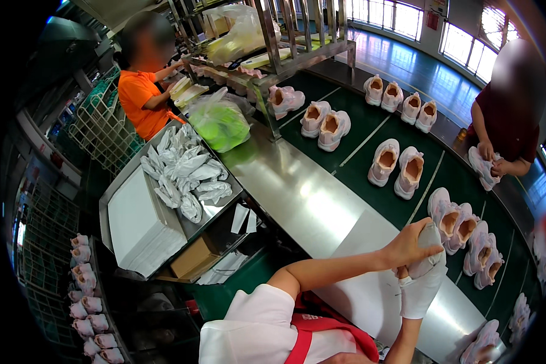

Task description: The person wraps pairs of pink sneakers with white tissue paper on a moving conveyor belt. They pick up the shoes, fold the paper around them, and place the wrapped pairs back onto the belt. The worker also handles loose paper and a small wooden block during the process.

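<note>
Bare, my left hand (pixel 411 247) reaches across to the right with its thumb and fingers closed round a small whitish wad (pixel 429 235). It looks like crumpled paper, but much of it is hidden. Directly below, my right hand (pixel 420 292) wears a white glove and is pressed against the same wad, its fingers closed. Both hands meet over the near edge of the green belt, close to a pair of pale pink and white sneakers (pixel 444 219). Beneath my forearms lies a large white sheet (pixel 364 291) on the metal table.
More sneaker pairs (pixel 397 168) stand along the green belt (pixel 358 142). At left, a metal tray (pixel 108 203) holds crumpled paper wads (pixel 185 164) and a stack of white sheets (pixel 145 227). A metal rack (pixel 303 60) rises ahead. One co-worker (pixel 142 103) is far left; another (pixel 509 121) handles a shoe at right.
</note>
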`<state>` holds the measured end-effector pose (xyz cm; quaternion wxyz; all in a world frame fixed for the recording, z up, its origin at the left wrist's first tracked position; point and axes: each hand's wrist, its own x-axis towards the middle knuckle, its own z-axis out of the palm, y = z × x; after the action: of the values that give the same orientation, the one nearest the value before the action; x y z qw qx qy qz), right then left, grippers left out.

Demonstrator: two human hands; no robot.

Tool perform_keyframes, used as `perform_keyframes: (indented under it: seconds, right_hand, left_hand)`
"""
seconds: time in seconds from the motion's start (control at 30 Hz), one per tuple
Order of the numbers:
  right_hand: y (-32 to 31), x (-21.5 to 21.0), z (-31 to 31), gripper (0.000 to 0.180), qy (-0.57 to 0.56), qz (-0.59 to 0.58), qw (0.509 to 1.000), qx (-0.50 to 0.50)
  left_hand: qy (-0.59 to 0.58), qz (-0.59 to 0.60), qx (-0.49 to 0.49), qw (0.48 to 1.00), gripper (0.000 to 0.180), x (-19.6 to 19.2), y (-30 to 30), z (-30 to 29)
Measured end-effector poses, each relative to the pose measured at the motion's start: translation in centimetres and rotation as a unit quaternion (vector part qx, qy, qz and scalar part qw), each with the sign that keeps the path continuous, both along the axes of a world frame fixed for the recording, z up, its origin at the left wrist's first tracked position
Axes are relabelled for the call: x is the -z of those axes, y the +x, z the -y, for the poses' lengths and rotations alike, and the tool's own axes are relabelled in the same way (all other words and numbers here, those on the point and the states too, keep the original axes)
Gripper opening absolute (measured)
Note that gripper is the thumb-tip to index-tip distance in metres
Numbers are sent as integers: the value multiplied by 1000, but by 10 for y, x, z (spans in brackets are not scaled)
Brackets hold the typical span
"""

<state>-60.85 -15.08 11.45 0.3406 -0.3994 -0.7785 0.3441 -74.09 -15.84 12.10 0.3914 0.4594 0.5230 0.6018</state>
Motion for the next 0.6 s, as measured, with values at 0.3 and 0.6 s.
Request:
perform_keyframes:
  seconds: [0.3, 0.6]
  right_hand:
    - [-2, 30, -29, 58, -99, -104, 982, -122]
    - [20, 11, -42, 68, 22, 10, 999, -21]
  left_hand:
    - [163, 192, -110, 961, 45, 29, 24, -46]
    - [84, 382, 1, 920, 32, 38, 17, -80]
